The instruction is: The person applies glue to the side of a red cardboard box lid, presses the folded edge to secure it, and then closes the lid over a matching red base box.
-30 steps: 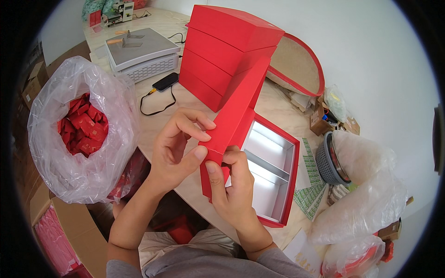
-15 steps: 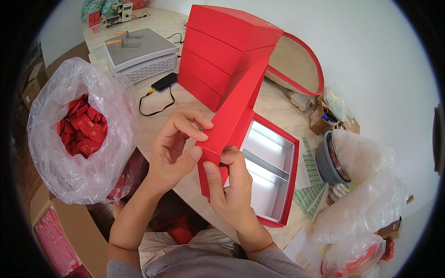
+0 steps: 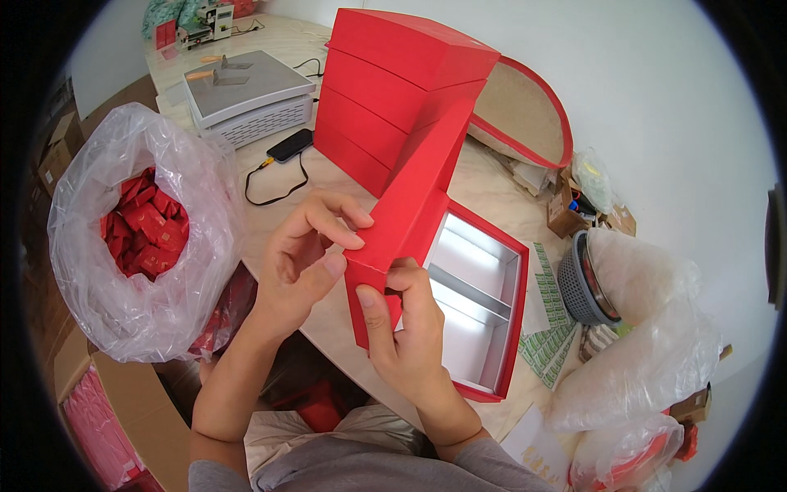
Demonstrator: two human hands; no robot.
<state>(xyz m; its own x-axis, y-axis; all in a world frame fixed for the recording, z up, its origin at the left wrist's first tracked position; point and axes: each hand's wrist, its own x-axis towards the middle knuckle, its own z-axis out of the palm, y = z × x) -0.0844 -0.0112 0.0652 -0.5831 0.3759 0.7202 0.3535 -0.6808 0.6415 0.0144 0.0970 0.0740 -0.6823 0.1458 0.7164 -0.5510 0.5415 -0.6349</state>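
Observation:
An open red gift box (image 3: pixel 521 316) lies on the table in front of me; inside, a divider parts two white compartments. Its red lid (image 3: pixel 402 217) stands raised on the box's left side. My left hand (image 3: pixel 299 266) has bent fingers resting on the lid's near upper corner, with the thumb against that corner. The near end of the lid is gripped by my right hand (image 3: pixel 410 336), thumb on the outer face and fingers curled behind the edge. A slight pale crease or wear mark shows along the corner edge between the hands.
Stacked red boxes (image 3: pixel 385 90) stand behind the lid. At left, a clear plastic bag (image 3: pixel 78 221) holds red packets (image 3: pixel 147 225). A grey-topped machine (image 3: pixel 246 86) and a phone (image 3: pixel 291 145) sit farther back. Green-printed sheets (image 3: pixel 545 353), a grey basket (image 3: pixel 578 283) and plastic bags (image 3: pixel 639 361) lie right.
Both hands and the lid's near corner have shifted very slightly to the left. The grip looks the same.

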